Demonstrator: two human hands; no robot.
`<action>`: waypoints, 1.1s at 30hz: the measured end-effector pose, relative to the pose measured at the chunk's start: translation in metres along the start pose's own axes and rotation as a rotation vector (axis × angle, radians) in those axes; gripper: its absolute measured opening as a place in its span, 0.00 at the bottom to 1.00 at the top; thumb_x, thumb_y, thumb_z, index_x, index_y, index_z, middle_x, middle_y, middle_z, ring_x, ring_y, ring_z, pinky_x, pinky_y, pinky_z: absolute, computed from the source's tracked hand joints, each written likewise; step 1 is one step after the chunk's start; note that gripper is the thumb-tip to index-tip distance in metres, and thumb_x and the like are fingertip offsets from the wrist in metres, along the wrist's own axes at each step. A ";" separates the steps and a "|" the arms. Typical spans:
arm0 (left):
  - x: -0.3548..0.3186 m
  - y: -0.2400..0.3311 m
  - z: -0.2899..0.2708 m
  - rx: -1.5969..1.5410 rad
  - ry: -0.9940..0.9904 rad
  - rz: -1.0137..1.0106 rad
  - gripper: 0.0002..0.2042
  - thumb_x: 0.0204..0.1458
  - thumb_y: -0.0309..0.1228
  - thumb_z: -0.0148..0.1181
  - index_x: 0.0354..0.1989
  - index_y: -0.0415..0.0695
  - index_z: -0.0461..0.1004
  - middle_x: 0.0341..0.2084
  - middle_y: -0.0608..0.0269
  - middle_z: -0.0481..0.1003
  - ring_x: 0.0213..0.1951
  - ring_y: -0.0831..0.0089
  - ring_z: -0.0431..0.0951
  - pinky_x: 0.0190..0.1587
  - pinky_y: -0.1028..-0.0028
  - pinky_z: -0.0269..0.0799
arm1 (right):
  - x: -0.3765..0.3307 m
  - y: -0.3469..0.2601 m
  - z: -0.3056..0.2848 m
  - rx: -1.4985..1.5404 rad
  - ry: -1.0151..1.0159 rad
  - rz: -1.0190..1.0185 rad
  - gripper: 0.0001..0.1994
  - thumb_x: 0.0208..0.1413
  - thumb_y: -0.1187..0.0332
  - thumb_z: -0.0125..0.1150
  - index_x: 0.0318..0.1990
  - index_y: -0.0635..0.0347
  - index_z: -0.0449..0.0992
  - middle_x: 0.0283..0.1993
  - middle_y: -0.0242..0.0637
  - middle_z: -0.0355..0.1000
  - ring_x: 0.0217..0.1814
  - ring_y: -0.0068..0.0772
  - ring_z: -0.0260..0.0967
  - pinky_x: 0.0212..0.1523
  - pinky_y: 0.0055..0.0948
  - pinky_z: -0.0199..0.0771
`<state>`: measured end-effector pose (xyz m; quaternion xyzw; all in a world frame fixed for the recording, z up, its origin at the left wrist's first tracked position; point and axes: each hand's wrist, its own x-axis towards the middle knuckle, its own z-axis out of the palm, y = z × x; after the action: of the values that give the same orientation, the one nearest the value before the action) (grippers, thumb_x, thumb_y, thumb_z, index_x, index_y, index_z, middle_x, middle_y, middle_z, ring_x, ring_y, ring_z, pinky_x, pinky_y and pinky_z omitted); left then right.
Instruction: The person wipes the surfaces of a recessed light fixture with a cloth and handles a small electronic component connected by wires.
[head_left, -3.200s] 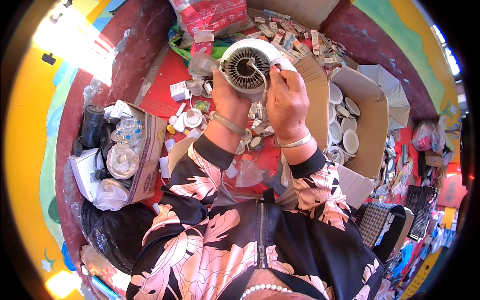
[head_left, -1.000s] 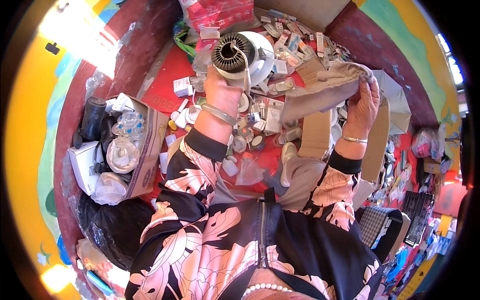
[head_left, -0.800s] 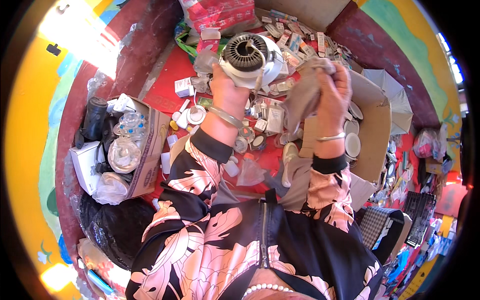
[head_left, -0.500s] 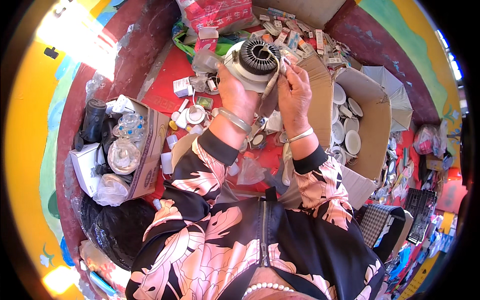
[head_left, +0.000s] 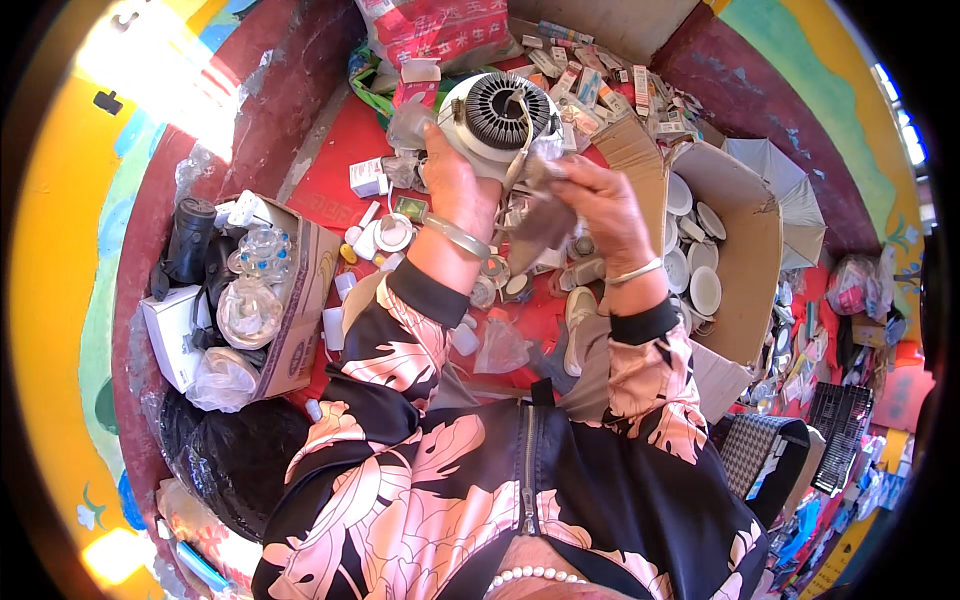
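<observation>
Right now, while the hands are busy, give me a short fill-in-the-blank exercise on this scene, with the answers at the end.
1. The left hand holds a light fixture whose round rim is coloured ____.
2. The hand holding the cloth is the person's ____ one.
3. The cardboard box with a dark cylinder inside stands to the person's ____.
4. The sheet under the loose items is coloured ____.

Missing words: white; right; left; red.

Your left hand (head_left: 460,185) holds the lamp (head_left: 498,118) by its side, black fins (head_left: 488,125) facing up toward you. Your right hand (head_left: 607,205) grips a cloth (head_left: 541,236) beside the lamp's right edge. To your right, an open carton (head_left: 750,265) holds white discs (head_left: 706,290).
</observation>
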<state>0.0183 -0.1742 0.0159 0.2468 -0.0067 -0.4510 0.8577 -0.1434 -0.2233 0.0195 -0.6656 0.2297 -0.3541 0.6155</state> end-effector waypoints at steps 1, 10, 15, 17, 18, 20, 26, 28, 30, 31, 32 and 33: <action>0.002 -0.001 0.001 -0.009 -0.019 -0.005 0.24 0.63 0.46 0.29 0.54 0.41 0.62 0.50 0.53 0.69 0.52 0.57 0.70 0.57 0.55 0.64 | -0.001 -0.005 -0.021 0.124 -0.078 0.074 0.10 0.53 0.77 0.55 0.43 0.66 0.76 0.44 0.34 0.71 0.40 0.24 0.70 0.42 0.21 0.69; 0.007 0.006 -0.008 0.072 -0.164 -0.060 0.25 0.59 0.50 0.44 0.49 0.38 0.65 0.43 0.55 0.72 0.43 0.62 0.75 0.47 0.61 0.72 | -0.006 -0.044 -0.059 0.829 0.451 -0.030 0.18 0.62 0.58 0.45 0.55 0.57 0.66 0.53 0.36 0.68 0.51 0.34 0.68 0.54 0.38 0.68; -0.008 -0.002 0.005 0.169 -0.305 -0.139 0.29 0.57 0.54 0.44 0.50 0.35 0.65 0.43 0.54 0.72 0.43 0.64 0.75 0.46 0.64 0.74 | -0.009 -0.015 -0.012 0.000 0.199 -0.166 0.20 0.62 0.63 0.47 0.58 0.62 0.65 0.58 0.36 0.65 0.59 0.28 0.60 0.61 0.29 0.56; -0.018 0.003 0.015 0.200 -0.314 -0.152 0.29 0.58 0.53 0.43 0.50 0.35 0.65 0.43 0.54 0.72 0.41 0.65 0.75 0.44 0.66 0.74 | -0.013 -0.020 -0.003 0.237 0.251 -0.091 0.18 0.62 0.68 0.48 0.58 0.64 0.65 0.59 0.36 0.64 0.62 0.25 0.56 0.63 0.25 0.51; -0.018 0.004 0.016 0.225 -0.322 -0.163 0.29 0.58 0.53 0.43 0.49 0.35 0.65 0.42 0.55 0.73 0.40 0.66 0.75 0.43 0.66 0.74 | -0.011 -0.016 -0.006 0.281 0.233 -0.085 0.18 0.62 0.69 0.48 0.58 0.64 0.65 0.59 0.36 0.64 0.62 0.25 0.56 0.62 0.24 0.51; -0.018 0.007 0.015 0.325 -0.328 -0.163 0.28 0.59 0.52 0.43 0.46 0.35 0.68 0.37 0.56 0.74 0.37 0.68 0.75 0.40 0.68 0.73 | -0.011 -0.014 -0.010 0.319 0.216 -0.112 0.16 0.61 0.70 0.49 0.55 0.64 0.69 0.55 0.36 0.67 0.58 0.24 0.60 0.60 0.24 0.54; -0.010 -0.001 -0.001 1.079 -0.585 0.184 0.29 0.58 0.53 0.43 0.30 0.34 0.75 0.19 0.56 0.74 0.26 0.73 0.70 0.33 0.71 0.67 | -0.010 -0.025 -0.026 -0.012 -0.034 -0.079 0.09 0.58 0.74 0.53 0.45 0.65 0.75 0.45 0.32 0.72 0.49 0.21 0.65 0.52 0.21 0.62; -0.012 -0.003 -0.004 1.172 -0.623 0.150 0.29 0.58 0.54 0.43 0.31 0.34 0.76 0.19 0.57 0.74 0.26 0.73 0.69 0.35 0.70 0.67 | -0.011 -0.027 -0.023 -0.045 -0.108 -0.021 0.07 0.56 0.76 0.55 0.42 0.64 0.74 0.42 0.29 0.70 0.46 0.19 0.65 0.49 0.19 0.63; -0.011 -0.004 -0.005 1.234 -0.623 0.129 0.31 0.57 0.56 0.43 0.30 0.33 0.75 0.19 0.57 0.74 0.26 0.74 0.69 0.35 0.70 0.67 | -0.012 -0.026 -0.021 -0.037 -0.092 -0.035 0.07 0.56 0.76 0.54 0.42 0.64 0.74 0.41 0.28 0.70 0.45 0.18 0.64 0.48 0.19 0.63; -0.012 -0.001 -0.002 1.188 -0.611 0.116 0.31 0.57 0.56 0.42 0.30 0.34 0.75 0.21 0.61 0.73 0.27 0.76 0.69 0.34 0.73 0.66 | -0.011 -0.024 -0.021 -0.031 -0.085 -0.045 0.07 0.56 0.76 0.54 0.42 0.64 0.73 0.41 0.28 0.70 0.44 0.18 0.64 0.48 0.18 0.63; -0.012 0.002 0.001 1.142 -0.599 0.103 0.30 0.58 0.56 0.42 0.30 0.35 0.75 0.22 0.64 0.73 0.27 0.79 0.68 0.34 0.76 0.65 | -0.010 -0.021 -0.021 0.012 -0.061 -0.091 0.07 0.56 0.76 0.54 0.42 0.64 0.73 0.41 0.28 0.70 0.44 0.18 0.65 0.48 0.18 0.64; -0.012 0.007 0.004 1.095 -0.588 0.091 0.30 0.58 0.56 0.42 0.30 0.36 0.75 0.24 0.68 0.72 0.28 0.81 0.67 0.33 0.79 0.64 | -0.010 -0.015 -0.021 0.055 -0.037 -0.136 0.07 0.57 0.77 0.54 0.42 0.63 0.73 0.41 0.28 0.70 0.44 0.18 0.65 0.48 0.18 0.64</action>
<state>0.0154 -0.1634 0.0244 0.5157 -0.4833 -0.3944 0.5873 -0.1677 -0.2271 0.0325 -0.6690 0.1628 -0.3892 0.6120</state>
